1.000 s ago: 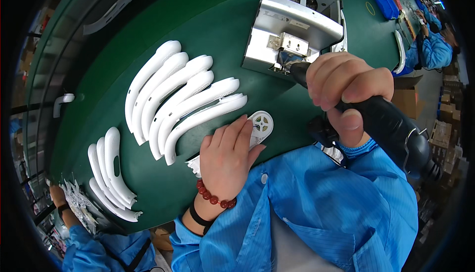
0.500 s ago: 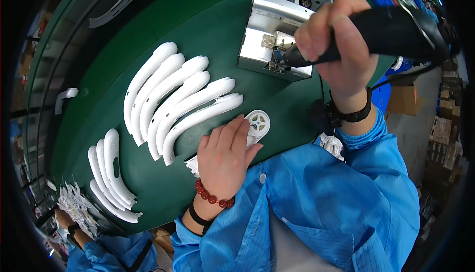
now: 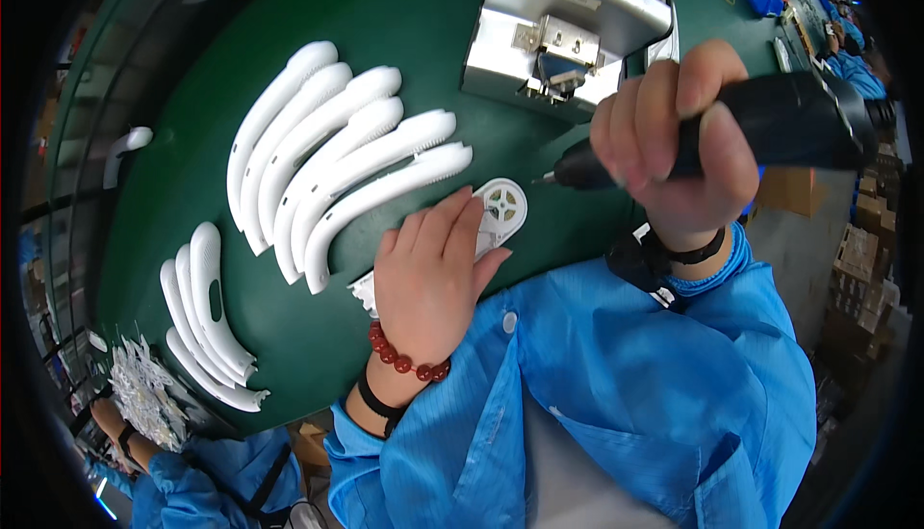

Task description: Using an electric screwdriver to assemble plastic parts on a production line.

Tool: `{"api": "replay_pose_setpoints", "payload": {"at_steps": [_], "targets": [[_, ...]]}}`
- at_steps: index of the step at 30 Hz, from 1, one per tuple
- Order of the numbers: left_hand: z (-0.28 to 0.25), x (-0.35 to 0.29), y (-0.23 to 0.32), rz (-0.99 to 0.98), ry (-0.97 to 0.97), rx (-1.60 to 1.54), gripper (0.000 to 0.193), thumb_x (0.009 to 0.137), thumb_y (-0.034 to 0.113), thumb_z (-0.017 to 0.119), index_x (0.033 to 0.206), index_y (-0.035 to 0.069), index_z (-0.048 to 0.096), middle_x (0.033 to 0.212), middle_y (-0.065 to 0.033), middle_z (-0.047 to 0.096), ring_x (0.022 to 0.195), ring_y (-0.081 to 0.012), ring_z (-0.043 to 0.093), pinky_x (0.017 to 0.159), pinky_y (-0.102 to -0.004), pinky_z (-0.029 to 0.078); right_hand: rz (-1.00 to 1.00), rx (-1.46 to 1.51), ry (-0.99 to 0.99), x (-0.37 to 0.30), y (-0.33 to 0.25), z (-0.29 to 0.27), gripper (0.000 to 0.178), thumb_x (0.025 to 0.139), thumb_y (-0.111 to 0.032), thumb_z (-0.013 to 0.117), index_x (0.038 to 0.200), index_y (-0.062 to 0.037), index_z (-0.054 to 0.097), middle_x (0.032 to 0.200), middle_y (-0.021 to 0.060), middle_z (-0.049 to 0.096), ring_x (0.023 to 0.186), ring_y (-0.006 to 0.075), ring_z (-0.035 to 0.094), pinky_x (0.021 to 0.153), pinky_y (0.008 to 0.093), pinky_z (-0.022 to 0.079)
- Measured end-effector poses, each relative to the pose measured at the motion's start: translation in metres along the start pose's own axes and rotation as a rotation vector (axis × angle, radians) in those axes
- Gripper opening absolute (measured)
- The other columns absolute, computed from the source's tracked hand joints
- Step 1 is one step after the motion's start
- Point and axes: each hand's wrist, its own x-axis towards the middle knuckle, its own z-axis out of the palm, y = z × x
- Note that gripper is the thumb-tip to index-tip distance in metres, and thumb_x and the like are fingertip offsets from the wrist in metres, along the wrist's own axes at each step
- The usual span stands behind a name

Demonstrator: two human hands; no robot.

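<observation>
Gripping black screwdriver in right hand, with bit near white plastic part. Resting left hand palm-down over that part, by table's near edge; can't tell if grasping.

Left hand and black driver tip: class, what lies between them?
In the head view, the rounded end of the white part, then a narrow strip of green tabletop.

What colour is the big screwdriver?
The power screwdriver is black; it shows best in the head view.

One screwdriver, six fanned white shells
</observation>
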Motion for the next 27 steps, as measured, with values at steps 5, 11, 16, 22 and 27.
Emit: {"api": "replay_pose_setpoints", "payload": {"at_steps": [5,11,16,22,27], "targets": [[0.002,0.000,0.001,-0.013,-0.019,0.012,0.053,0.064,0.023,0.081,0.111,0.005,0.065,0.116,-0.0043,0.064,0.091,-0.0247,0.061,0.071,-0.0368,0.044,0.071,-0.042,-0.023,-0.028,0.012,0.017,0.027,0.092,-0.029,0.062,0.097,-0.0095,0.044,0.065,0.0032,0.052,0.051,0.0145,0.050,0.050,0.0291,0.043],[0.004,-0.006,0.000,-0.001,-0.038,0.044,0.054,0.067,0.023,0.078,0.115,0.006,0.063,0.117,-0.0035,0.062,0.094,-0.0209,0.060,0.073,-0.0333,0.043,0.106,-0.017,-0.034,-0.041,0.013,0.017,0.028,0.091,-0.029,0.065,0.098,-0.0096,0.045,0.066,0.0035,0.053,0.054,0.0147,0.052,0.051,0.0299,0.044],[0.003,-0.003,0.005,-0.124,0.043,-0.069,0.079,0.061,0.020,0.083,0.132,0.006,0.053,0.119,-0.0105,0.059,0.103,-0.0269,0.059,0.081,-0.0375,0.047,0.070,-0.031,0.002,-0.042,0.010,0.015,0.029,0.091,-0.029,0.064,0.098,-0.0098,0.045,0.066,0.0034,0.054,0.055,0.0149,0.052,0.051,0.0299,0.044],[-0.020,-0.004,-0.002,-0.141,0.100,-0.230,0.081,0.061,0.025,0.084,0.132,0.003,0.052,0.118,-0.0131,0.059,0.105,-0.0314,0.058,0.084,-0.0392,0.047,-0.015,0.038,-0.072,-0.029,0.012,0.030,0.031,0.091,-0.030,0.065,0.100,-0.0094,0.044,0.070,0.0034,0.055,0.056,0.0139,0.052,0.051,0.0284,0.044],[-0.021,-0.021,-0.015,-0.128,0.001,-0.061,0.068,0.064,0.034,0.081,0.119,0.000,0.061,0.114,-0.0120,0.061,0.099,-0.0291,0.059,0.085,-0.0387,0.042,-0.029,0.106,-0.074,-0.022,0.025,0.046,0.031,0.091,-0.027,0.066,0.102,-0.0078,0.044,0.074,0.0047,0.056,0.059,0.0133,0.053,0.054,0.0287,0.045]]}}
